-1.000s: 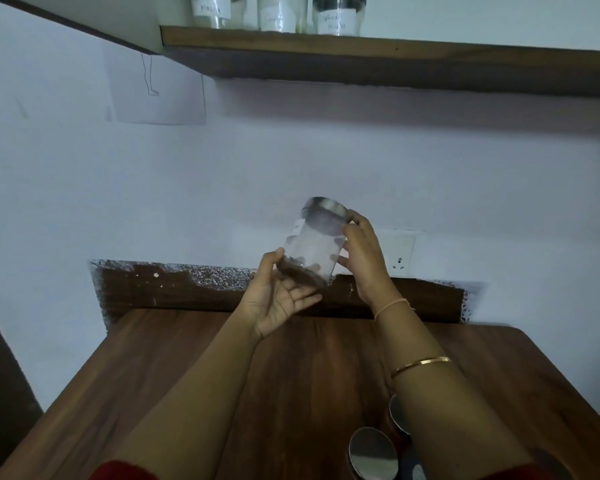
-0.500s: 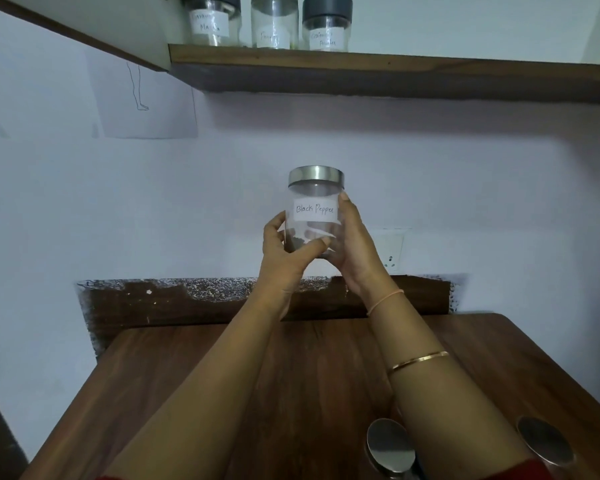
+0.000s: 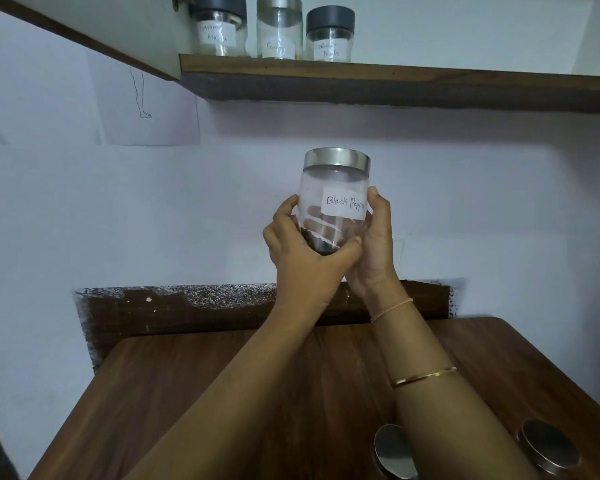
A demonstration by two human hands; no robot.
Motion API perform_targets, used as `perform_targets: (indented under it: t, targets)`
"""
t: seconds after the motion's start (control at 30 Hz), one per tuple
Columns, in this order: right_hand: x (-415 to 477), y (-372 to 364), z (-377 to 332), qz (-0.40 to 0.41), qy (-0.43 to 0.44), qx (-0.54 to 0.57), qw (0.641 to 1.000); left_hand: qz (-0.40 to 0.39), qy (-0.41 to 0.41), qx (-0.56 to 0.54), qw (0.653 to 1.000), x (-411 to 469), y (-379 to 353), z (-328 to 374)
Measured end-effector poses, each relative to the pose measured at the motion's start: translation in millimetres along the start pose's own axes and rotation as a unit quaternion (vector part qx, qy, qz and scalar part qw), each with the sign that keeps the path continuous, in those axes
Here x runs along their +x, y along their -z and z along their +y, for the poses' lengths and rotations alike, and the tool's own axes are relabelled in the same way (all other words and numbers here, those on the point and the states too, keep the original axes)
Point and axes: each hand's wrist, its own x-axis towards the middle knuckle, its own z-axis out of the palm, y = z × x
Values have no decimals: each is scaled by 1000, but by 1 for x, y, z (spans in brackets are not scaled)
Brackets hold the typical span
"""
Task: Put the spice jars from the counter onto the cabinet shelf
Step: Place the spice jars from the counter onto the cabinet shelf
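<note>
A clear glass jar (image 3: 335, 199) with a steel lid and a white label reading "Black Pepper" is held upright in front of the wall, well above the counter. My left hand (image 3: 302, 258) grips its lower left side and base. My right hand (image 3: 374, 244) grips its right side, thumb on the label's edge. A few dark peppercorns lie at the jar's bottom. Above, the wooden cabinet shelf (image 3: 413, 76) carries three labelled jars (image 3: 279, 29) at its left end.
Two more steel-lidded jars stand on the wooden counter (image 3: 194, 393) near its front edge: one (image 3: 394, 452) partly behind my right forearm, the other (image 3: 549, 450) at far right. A sheet of paper (image 3: 149, 109) hangs on the wall at left. The shelf's right part is bare.
The jar went from tilted to upright and rose toward the shelf, both hands closing round it. The view tipped up, showing more of the shelf jars.
</note>
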Motion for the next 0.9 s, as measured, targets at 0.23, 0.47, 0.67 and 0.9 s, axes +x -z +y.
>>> perform_targets:
  t: [0.23,0.47,0.67,0.9]
  targets:
    - [-1,1,-6,5,23,-19,1000,-10,-6,-25,1000,1,-2,3]
    - [-4,2,-18,49,66,-95,992,-49,7,-97,994,4,-7,8]
    - [-8,3,-37,62,94,-183,977,-92,-2,-146,985,6,-14,16]
    - [-8,11,-66,18,81,-245,966,-83,-13,-165,983,13,-28,26]
